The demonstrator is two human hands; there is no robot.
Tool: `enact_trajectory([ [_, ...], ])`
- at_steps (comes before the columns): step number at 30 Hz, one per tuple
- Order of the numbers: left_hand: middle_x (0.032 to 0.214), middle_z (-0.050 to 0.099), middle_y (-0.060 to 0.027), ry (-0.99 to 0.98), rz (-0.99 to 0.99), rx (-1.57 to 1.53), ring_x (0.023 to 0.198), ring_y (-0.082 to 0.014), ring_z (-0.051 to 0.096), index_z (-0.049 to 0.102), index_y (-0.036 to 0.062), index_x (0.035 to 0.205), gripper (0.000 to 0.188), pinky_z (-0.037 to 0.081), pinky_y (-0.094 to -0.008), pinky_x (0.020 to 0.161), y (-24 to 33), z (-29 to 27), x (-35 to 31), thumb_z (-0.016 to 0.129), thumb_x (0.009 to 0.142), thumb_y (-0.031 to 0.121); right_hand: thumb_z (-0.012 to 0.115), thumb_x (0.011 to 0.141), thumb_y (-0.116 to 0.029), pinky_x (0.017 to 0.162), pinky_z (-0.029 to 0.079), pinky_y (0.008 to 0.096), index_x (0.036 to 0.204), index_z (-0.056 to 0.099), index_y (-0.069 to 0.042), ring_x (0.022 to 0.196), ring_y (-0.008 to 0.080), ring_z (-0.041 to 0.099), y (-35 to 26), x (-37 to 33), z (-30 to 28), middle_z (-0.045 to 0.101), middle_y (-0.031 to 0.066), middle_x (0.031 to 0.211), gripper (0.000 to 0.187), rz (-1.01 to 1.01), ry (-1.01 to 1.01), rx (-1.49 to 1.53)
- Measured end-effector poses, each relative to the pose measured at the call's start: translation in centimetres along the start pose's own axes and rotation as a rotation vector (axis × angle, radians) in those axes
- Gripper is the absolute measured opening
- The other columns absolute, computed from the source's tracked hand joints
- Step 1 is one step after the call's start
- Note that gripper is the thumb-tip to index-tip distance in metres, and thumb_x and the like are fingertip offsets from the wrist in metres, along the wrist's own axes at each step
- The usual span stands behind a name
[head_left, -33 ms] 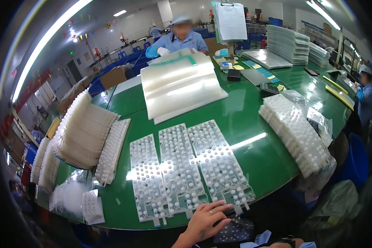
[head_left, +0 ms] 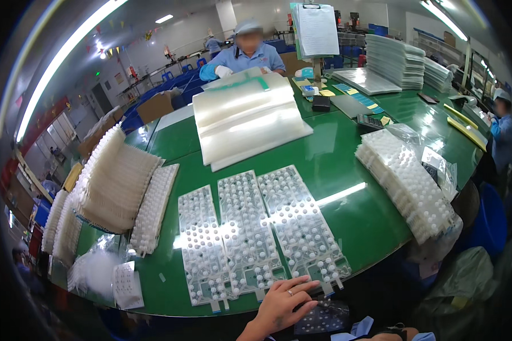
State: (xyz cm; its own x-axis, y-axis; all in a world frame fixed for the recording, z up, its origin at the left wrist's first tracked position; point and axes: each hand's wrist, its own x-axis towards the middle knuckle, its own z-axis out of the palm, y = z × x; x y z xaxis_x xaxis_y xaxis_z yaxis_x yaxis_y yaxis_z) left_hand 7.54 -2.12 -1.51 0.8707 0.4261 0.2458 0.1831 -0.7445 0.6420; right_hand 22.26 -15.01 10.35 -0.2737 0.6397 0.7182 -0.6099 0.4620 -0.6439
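Note:
Three translucent membrane sheets with rows of white domes, left [head_left: 199, 244], middle [head_left: 247, 233] and right [head_left: 298, 219], lie side by side on the green table [head_left: 347, 227]. At the near edge is my left hand [head_left: 284, 307], a ring on one finger. Its fingers stretch out to the right, spread, by the lower ends of the middle and right sheets. Whether they press on a sheet is unclear. A dark sheet with white dots [head_left: 322, 316] shows below that hand, beyond the table edge. Of my right hand, at most a blurry skin-coloured patch shows at the bottom edge.
Stacks of domed sheets stand at left [head_left: 116, 182] and right [head_left: 404, 182]. Ahead lies a pile of clear plastic sheets [head_left: 250, 125], with a person [head_left: 250, 54] in blue behind it. A clipboard [head_left: 316, 31] stands at the back; a blue bin [head_left: 489, 221] is at right.

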Motion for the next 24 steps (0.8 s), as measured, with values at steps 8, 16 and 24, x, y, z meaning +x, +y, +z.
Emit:
enact_trajectory([
  [8,0.125,0.064,-0.0001,0.073,0.096,0.006,0.123,-0.0239,0.054,0.062,0.0112,0.077,0.017,0.04,-0.0395,0.094,0.9,-0.5,0.4,0.071,0.084,0.023,0.067,0.088,-0.018,0.073,0.052,0.0431,0.104,0.06,-0.001,0.092,0.035,0.062,-1.1,0.1,-3.1,0.059,0.0203,0.113,0.024,0.028,-0.232,-0.212],
  [16,0.121,0.067,-0.0084,0.223,-0.246,0.054,0.131,-0.0336,0.044,0.067,0.0084,0.073,0.013,0.024,-0.0506,0.108,-2.4,-8.0,-5.0,0.069,0.078,0.019,0.059,0.09,-0.033,0.109,0.029,0.0495,0.13,0.055,-0.008,0.132,0.0379,0.04,7.4,-3.4,-8.5,0.05,0.0166,0.136,0.047,0.646,0.183,-1.584],
  [24,0.125,0.065,-0.0054,0.058,-0.285,0.074,0.132,-0.0337,0.043,0.068,0.0111,0.073,0.015,0.014,-0.0522,0.109,-2.8,-7.2,-5.2,0.072,0.078,0.025,0.058,0.091,-0.032,0.113,0.019,0.0528,0.134,0.051,-0.008,0.137,0.0371,0.033,6.2,-5.8,-9.9,0.043,0.015,0.144,0.05,0.866,0.314,-1.729],
])
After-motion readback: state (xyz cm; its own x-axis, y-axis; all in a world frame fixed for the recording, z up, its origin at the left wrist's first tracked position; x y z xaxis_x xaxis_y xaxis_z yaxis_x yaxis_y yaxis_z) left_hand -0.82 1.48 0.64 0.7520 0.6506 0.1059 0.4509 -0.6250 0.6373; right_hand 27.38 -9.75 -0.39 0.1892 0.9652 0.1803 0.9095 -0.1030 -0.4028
